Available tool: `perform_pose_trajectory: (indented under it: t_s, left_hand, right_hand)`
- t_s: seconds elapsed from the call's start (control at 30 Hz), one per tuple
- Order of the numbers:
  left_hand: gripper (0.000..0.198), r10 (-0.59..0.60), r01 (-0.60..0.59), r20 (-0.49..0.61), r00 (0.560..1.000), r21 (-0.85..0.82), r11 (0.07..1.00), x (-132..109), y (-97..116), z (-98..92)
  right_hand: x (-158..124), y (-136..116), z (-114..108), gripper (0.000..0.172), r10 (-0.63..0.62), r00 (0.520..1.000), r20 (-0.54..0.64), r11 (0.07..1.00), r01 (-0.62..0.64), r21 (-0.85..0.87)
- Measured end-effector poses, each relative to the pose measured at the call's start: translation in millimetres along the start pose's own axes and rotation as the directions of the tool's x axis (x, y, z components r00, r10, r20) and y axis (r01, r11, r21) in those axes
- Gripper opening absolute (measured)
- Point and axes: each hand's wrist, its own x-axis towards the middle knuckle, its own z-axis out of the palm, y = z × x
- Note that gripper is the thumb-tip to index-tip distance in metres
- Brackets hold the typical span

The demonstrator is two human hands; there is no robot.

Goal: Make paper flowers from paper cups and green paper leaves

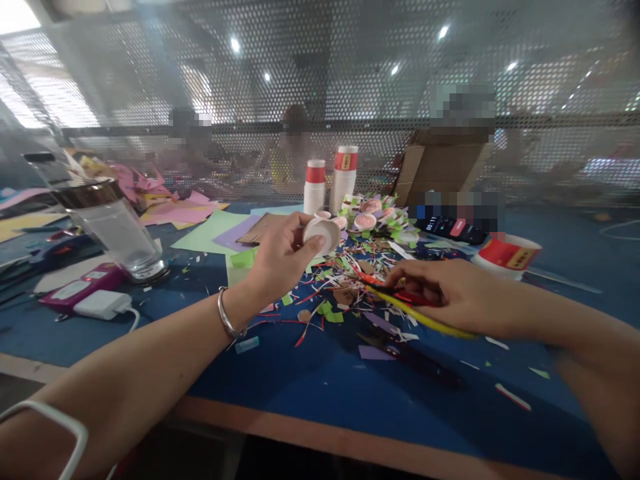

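My left hand (280, 257) pinches a small round white paper cup bottom (323, 237), cut low, between thumb and fingers. To its right, my right hand (440, 293) is closed around a slim red, black and yellow tool (400, 303) pointing left; motion blur and my fingers hide its exact kind. Both hands are above a heap of paper scraps (350, 273). Behind the scraps lies a bunch of cut cup pieces (373, 217) with green and pink parts. Dark scissors (415, 357) rest on the blue table below my right hand.
Two stacks of paper cups, a shorter stack (315, 190) and a taller stack (345, 177), stand behind. A red-and-white cup (507, 257) and a phone (455, 227) are at right. Coloured paper (210, 232), a glass bottle (115, 227) and a white charger (103, 304) lie left.
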Motion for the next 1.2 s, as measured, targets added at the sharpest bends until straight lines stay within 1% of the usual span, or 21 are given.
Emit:
perform_pose_trajectory:
  t_s: [0.07,0.17,0.23,0.33,0.4,0.53,0.6,0.7,0.8,0.87,0.9,0.97,1.0,1.07,1.13,1.2]
  left_hand:
    - [0.023,-0.01,0.01,-0.01,1.0,0.018,1.0,-0.4,1.2,-0.2]
    - [0.022,-0.014,0.014,-0.007,1.0,0.0,1.0,-0.9,3.6,0.1]
    - [0.019,-0.013,0.013,0.006,1.0,-0.024,1.0,-1.1,5.1,0.8]
    - [0.014,-0.009,0.009,0.008,1.0,-0.032,0.999,-1.2,6.4,1.8]
    - [0.015,-0.005,0.005,0.01,1.0,-0.044,0.999,-1.0,6.6,2.2]
    - [0.018,-0.001,0.003,0.034,0.999,-0.056,0.998,-0.2,5.6,2.9]
    - [0.017,-0.011,0.015,0.06,0.998,-0.066,0.998,-0.1,4.2,3.9]
    - [0.016,-0.057,0.071,0.144,0.988,-0.095,0.993,-0.3,2.2,6.3]
    - [0.016,-0.107,0.129,0.191,0.976,-0.105,0.986,-0.7,1.2,8.4]
    - [0.018,-0.134,0.153,0.178,0.975,-0.095,0.984,-0.8,1.1,8.8]
    - [0.018,-0.144,0.161,0.168,0.975,-0.091,0.983,-0.7,0.9,8.9]
    - [0.02,-0.156,0.17,0.146,0.977,-0.089,0.981,-0.2,0.0,8.7]
    - [0.021,-0.159,0.172,0.134,0.978,-0.093,0.981,0.0,-0.9,8.6]
    - [0.021,-0.167,0.18,0.116,0.979,-0.106,0.978,0.5,-3.5,8.5]
    - [0.021,-0.177,0.189,0.1,0.979,-0.117,0.975,0.8,-6.3,8.5]
    - [0.021,-0.181,0.19,0.078,0.98,-0.121,0.974,0.9,-7.9,8.3]
  right_hand:
    - [1.1,9.6,-4.8,0.025,0.047,0.998,0.047,0.999,-0.048,0.023]
    - [2.0,25.2,-8.2,0.024,0.098,0.995,0.009,0.989,-0.096,-0.113]
    - [2.1,31.8,-7.1,0.023,0.129,0.991,0.027,0.976,-0.122,-0.182]
    - [2.5,34.1,-3.6,0.028,0.16,0.983,0.092,0.963,-0.135,-0.233]
    - [2.8,33.4,-1.8,0.031,0.174,0.977,0.12,0.957,-0.139,-0.256]
    - [2.7,36.1,0.6,0.028,0.147,0.982,0.12,0.966,-0.116,-0.233]
    - [2.3,39.0,1.3,0.026,0.134,0.985,0.11,0.969,-0.107,-0.222]
    - [2.3,39.7,0.4,0.025,0.16,0.979,0.123,0.965,-0.129,-0.228]
    - [2.4,30.3,-3.3,0.024,0.189,0.978,0.088,0.956,-0.162,-0.246]
    - [1.4,17.1,-5.7,0.021,0.172,0.984,0.046,0.957,-0.156,-0.245]
    - [0.4,9.0,-6.4,0.02,0.147,0.987,0.059,0.965,-0.13,-0.229]
    - [-2.4,-8.3,-6.1,0.025,0.109,0.985,0.136,0.983,-0.086,-0.163]
    - [-3.9,-16.5,-5.0,0.024,0.071,0.982,0.174,0.991,-0.05,-0.122]
    - [-6.4,-29.7,-1.7,0.023,0.019,0.957,0.289,0.998,0.0,-0.064]
    - [-7.6,-37.8,2.2,0.017,0.019,0.923,0.384,0.998,0.004,-0.059]
    - [-7.8,-41.4,5.5,0.01,0.043,0.897,0.44,0.997,-0.012,-0.074]
